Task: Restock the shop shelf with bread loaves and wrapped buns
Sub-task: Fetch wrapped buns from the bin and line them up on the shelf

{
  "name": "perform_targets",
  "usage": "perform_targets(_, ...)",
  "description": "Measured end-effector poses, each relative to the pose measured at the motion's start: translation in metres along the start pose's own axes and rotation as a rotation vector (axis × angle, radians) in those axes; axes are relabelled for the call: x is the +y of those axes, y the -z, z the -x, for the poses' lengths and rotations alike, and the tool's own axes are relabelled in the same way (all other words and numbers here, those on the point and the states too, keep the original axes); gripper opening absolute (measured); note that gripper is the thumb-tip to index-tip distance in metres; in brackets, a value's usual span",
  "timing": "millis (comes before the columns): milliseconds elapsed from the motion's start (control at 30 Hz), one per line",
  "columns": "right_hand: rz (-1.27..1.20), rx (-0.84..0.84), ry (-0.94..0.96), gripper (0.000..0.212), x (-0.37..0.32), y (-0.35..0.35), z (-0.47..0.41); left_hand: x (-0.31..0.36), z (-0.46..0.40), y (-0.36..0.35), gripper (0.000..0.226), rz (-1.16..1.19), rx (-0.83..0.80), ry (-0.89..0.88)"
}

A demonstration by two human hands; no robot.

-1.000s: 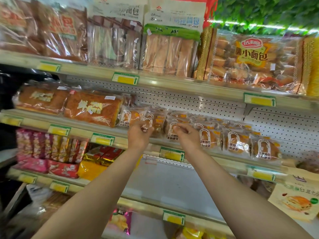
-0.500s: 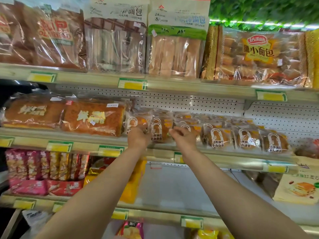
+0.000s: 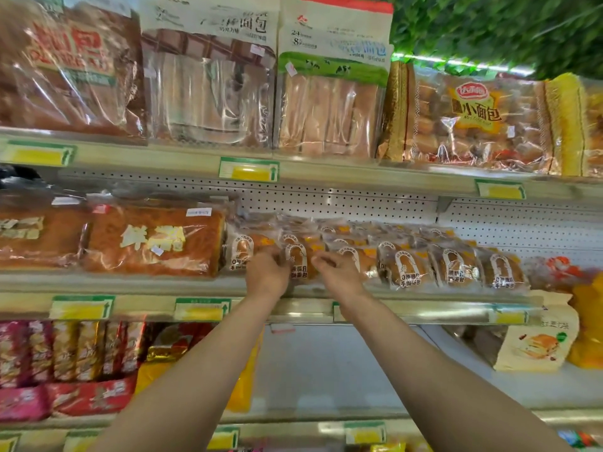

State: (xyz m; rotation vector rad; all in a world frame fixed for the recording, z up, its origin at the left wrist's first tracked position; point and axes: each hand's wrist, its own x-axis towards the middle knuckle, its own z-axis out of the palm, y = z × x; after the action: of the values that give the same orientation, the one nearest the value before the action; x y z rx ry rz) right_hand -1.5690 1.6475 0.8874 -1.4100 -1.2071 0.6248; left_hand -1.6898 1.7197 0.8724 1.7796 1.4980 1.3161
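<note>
- The left hand (image 3: 266, 272) and right hand (image 3: 339, 272) reach side by side to the middle shelf (image 3: 424, 306), both at one wrapped bun (image 3: 298, 259) in the row of wrapped buns (image 3: 450, 265).
- The left hand's fingers are curled against the bun's wrapper and seem to pinch it; the right hand's fingers are bent with the thumb apart, at the wrapper's edge, and whether it grips anything I cannot tell (the frame is blurred there).
- Judged risk: the packs overlap like tiles toward 3 o'clock, so a shove on this one may tip its neighbours or slide them off the front lip.
- Judged risk: the film looks slick and a pinch on it alone may slip; a harder squeeze may dent the soft bun.
- At 9 o'clock of the hands a bread loaf (image 3: 153, 239) lies touching the first bun pack, so there is little room to push that way.
- Writing: the bun labels carry an arch mark and Chinese characters, partly legible (something like 手撕面包).
- At 2 o'clock on the top shelf (image 3: 359, 172) a big bun bag (image 3: 473, 122) reads 小面包 under a red brand oval that I cannot read.
- At 12 o'clock a sliced-bread bag (image 3: 332, 93) shows "24" and "8" with cows on green; the yellow price tags (image 3: 249, 169) are unreadable.
</note>
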Motion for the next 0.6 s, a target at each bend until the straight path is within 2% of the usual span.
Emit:
perform_targets(300, -0.030, 0.065, 0.019, 0.013, 0.003, -0.006, -0.003, 0.005, -0.001, -0.008, 0.038, 0.103, -0.095, -0.073)
perform_targets(433, -0.050, 0.117, 0.038, 0.024, 0.007, -0.010, -0.006, 0.003, 0.001, -0.008, 0.040, 0.134, -0.130, -0.122)
perform_targets(600, -0.040, 0.156, 0.045, 0.017, 0.013, -0.014, -0.010, 0.002, 0.000, -0.006, 0.044, 0.139, -0.139, -0.135)
